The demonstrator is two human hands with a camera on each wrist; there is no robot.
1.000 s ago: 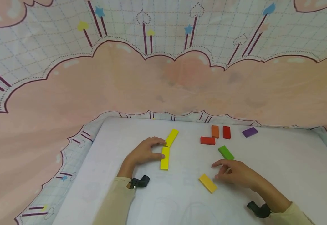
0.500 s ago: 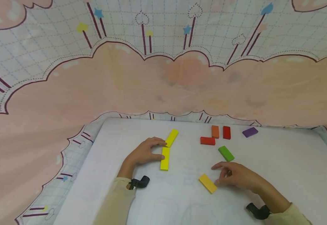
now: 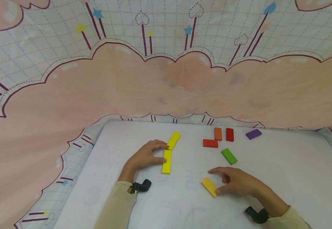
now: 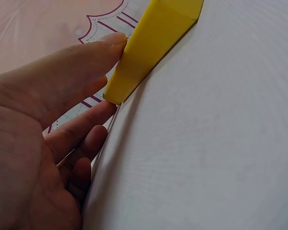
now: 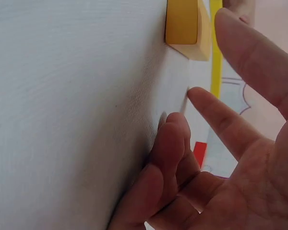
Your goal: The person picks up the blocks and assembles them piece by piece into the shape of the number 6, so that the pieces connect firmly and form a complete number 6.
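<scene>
Two bright yellow blocks lie almost end to end on the white tabletop, the far one (image 3: 173, 140) angled to the right, the near one (image 3: 167, 167) nearly straight. My left hand (image 3: 144, 155) has its thumb against the near block and its index finger by the place where both meet. In the left wrist view the thumb touches a yellow block (image 4: 146, 50). My right hand (image 3: 238, 181) is beside an orange-yellow block (image 3: 208, 186), index finger extended past it and thumb at its near right edge. Whether that thumb touches the block (image 5: 181, 21) cannot be told.
Farther back lie an orange block (image 3: 218, 134), a red block (image 3: 230, 135), another red block (image 3: 210, 143) and a purple block (image 3: 253, 134). A green block (image 3: 229, 156) lies beyond my right hand. Patterned cloth (image 3: 166, 86) hangs behind the white tabletop (image 3: 111, 136).
My right hand has moved left and slightly nearer to me, its thumb coming up to the orange-yellow block. The left hand and the blocks have stayed in place.
</scene>
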